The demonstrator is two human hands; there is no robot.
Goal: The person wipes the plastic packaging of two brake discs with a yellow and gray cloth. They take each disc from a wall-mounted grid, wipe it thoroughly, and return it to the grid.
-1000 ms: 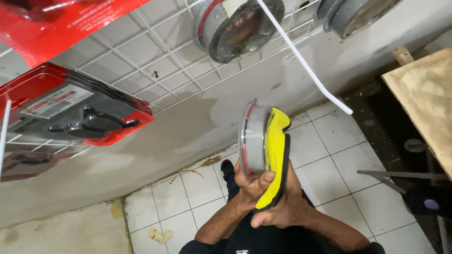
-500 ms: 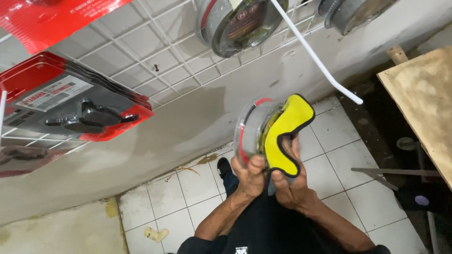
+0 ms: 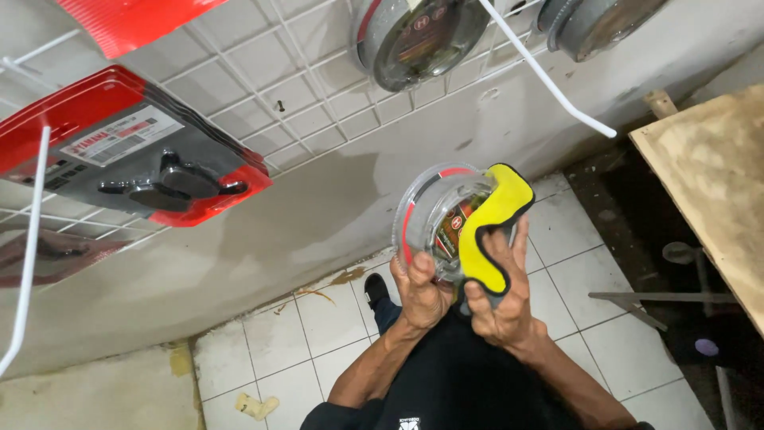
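Both hands grip: left hand (image 3: 420, 293) on round clear pack (image 3: 434, 223), right hand (image 3: 497, 299) w/ yellow pad (image 3: 493, 219). Pack prob. light, stiff, slick; best held by rim.

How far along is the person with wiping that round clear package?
In hand: the left hand grips the round clear package while the right hand presses a yellow sponge on its face. Done: similar round packages already hang on the wire grid. Left: this one is not yet hung.
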